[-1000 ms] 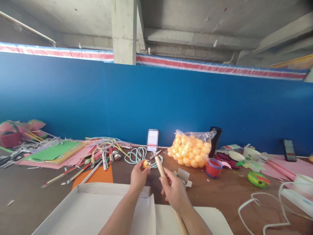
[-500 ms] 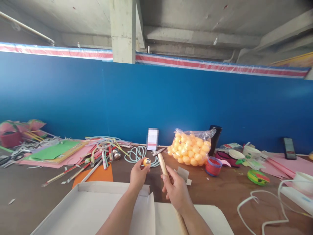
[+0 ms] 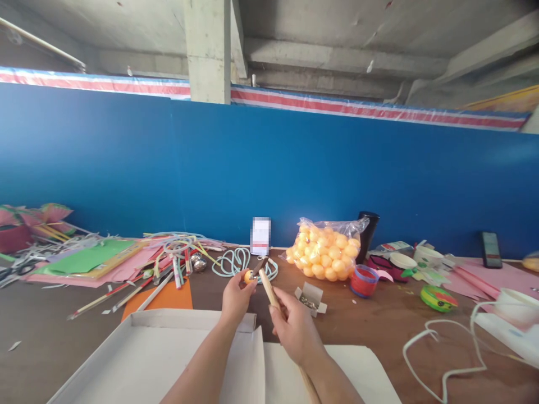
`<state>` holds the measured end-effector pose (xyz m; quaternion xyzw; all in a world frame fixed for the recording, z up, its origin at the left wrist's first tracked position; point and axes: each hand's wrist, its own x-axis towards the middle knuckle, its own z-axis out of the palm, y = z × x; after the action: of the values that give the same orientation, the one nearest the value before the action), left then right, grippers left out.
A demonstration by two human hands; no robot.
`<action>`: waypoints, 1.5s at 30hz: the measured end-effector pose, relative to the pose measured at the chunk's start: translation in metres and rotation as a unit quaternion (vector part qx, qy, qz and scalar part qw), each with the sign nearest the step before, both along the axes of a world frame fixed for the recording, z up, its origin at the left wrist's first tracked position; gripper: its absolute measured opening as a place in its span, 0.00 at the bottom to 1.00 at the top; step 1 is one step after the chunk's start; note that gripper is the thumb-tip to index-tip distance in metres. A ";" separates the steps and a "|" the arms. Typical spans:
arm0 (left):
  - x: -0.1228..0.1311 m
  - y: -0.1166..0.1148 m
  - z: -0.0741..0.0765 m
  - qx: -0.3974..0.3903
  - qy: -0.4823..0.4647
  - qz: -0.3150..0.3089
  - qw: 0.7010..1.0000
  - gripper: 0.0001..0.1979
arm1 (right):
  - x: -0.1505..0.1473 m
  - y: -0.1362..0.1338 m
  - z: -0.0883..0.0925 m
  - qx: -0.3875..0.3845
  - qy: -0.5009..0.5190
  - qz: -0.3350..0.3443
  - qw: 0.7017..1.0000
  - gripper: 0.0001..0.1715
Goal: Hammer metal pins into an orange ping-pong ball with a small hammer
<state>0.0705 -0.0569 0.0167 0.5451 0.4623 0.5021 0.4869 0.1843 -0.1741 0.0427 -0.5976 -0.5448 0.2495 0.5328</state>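
My left hand (image 3: pixel 234 302) pinches an orange ping-pong ball (image 3: pixel 247 277) between thumb and fingertips, with shiny silver bits on its right side. The wooden handle of a hammer (image 3: pixel 270 293) lies in my right hand (image 3: pixel 295 324), its lower end running back under the forearm. The dark hammer head is close beside the ball; whether they touch I cannot tell. To the right of my right hand stands a small open carton (image 3: pixel 323 308) with small metal pieces inside. Behind the hammer lies a coil of pale blue cord (image 3: pixel 231 264).
A clear bag of orange balls (image 3: pixel 324 252) rests against the blue partition (image 3: pixel 269 163). Papers and straws (image 3: pixel 179 269) crowd the left. A white cardboard tray (image 3: pixel 168 353) is under my forearms. A red tub (image 3: pixel 364 283) and white cable (image 3: pixel 448 367) lie right.
The hammer head has swung down and left, right up to the ball. My right hand moved slightly left, and the small carton shows more fully. The left hand still grips the ball.
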 end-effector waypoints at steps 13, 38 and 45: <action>-0.001 0.001 -0.002 0.013 0.034 0.019 0.999 0.22 | 0.003 0.003 -0.006 -0.019 0.015 -0.016 1.000 0.26; 0.001 0.005 -0.008 0.043 0.044 0.024 0.998 0.21 | 0.002 -0.001 0.004 -0.033 0.035 0.005 0.999 0.27; 0.000 0.003 -0.006 0.045 0.045 0.017 0.998 0.21 | 0.003 -0.001 0.004 -0.032 0.050 0.008 0.998 0.28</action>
<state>0.0707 -0.0543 0.0106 0.5807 0.4694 0.5059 0.4318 0.1870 -0.1747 0.0468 -0.5967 -0.5136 0.3011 0.5380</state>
